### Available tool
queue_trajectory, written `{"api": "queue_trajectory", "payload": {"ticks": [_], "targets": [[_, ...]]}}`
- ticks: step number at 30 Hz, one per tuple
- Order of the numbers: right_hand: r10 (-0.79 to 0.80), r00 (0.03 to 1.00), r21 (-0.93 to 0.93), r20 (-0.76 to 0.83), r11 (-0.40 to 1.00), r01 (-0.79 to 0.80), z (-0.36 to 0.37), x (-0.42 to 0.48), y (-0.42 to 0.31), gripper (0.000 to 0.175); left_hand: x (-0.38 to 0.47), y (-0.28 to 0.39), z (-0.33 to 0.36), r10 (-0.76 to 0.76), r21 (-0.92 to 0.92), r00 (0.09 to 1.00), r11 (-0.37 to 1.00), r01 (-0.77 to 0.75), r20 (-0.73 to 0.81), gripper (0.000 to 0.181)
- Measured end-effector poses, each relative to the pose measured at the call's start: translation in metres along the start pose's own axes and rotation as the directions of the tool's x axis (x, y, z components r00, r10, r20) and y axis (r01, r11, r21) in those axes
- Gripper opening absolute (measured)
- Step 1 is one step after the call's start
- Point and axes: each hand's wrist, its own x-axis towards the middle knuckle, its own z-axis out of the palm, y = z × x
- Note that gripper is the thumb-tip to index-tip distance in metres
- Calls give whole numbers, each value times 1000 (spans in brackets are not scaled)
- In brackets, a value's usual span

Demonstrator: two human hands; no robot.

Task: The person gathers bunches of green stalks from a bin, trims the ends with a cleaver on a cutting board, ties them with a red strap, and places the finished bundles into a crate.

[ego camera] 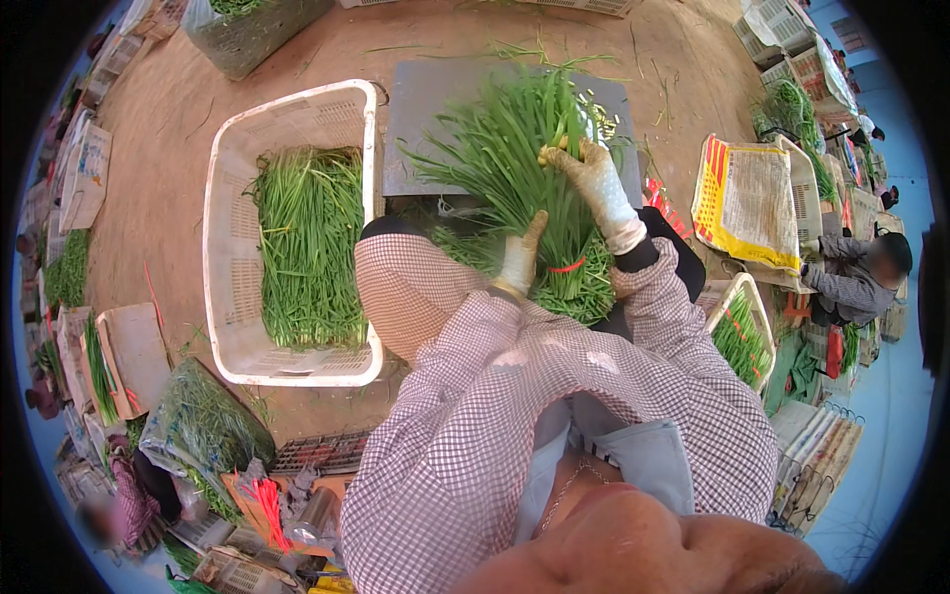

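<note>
Both of my hands wear stained, dotted work gloves. A large bunch of long green leafy stalks, likely garlic chives point(512, 148), stands fanned out between them, bound low down by a red tie point(566, 266). My left hand point(524, 256) rests against the near left side of the bunch, thumb up; whether it grips is unclear. My right hand point(590, 182) has its fingers curled at the leaves on the upper right. Behind the bunch lies a grey board point(430, 96) with cut pale stem pieces point(605, 119) at its right. More cut greens point(579, 297) lie under the bunch.
To the left stands a white plastic crate point(223, 245) holding loose greens. A smaller crate point(772, 349) with red-tied bunches is at the right. Red ties point(269, 512) lie lower left beside a bagged bundle of greens point(211, 423). A co-worker point(853, 278) is at the far right, another at lower left.
</note>
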Motion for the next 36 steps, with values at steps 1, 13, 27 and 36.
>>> {"api": "queue_trajectory", "payload": {"ticks": [1,13,27,36], "targets": [[56,998,-29,28,998,-55,-1,5,1,22,2,-2,-2,-35,-16,999,999,35,-11,54],[118,989,224,-84,970,-96,-36,87,-28,37,8,-7,-28,384,595,923,747,-298,-20,48],[264,962,-136,61,957,-254,-4,26,93,58,17,-21,-36,421,736,896,562,-378,139,68],[-70,990,-246,-120,968,39,-53,1,60,77,32,3,-38,-295,-378,934,903,204,-200,38]]}}
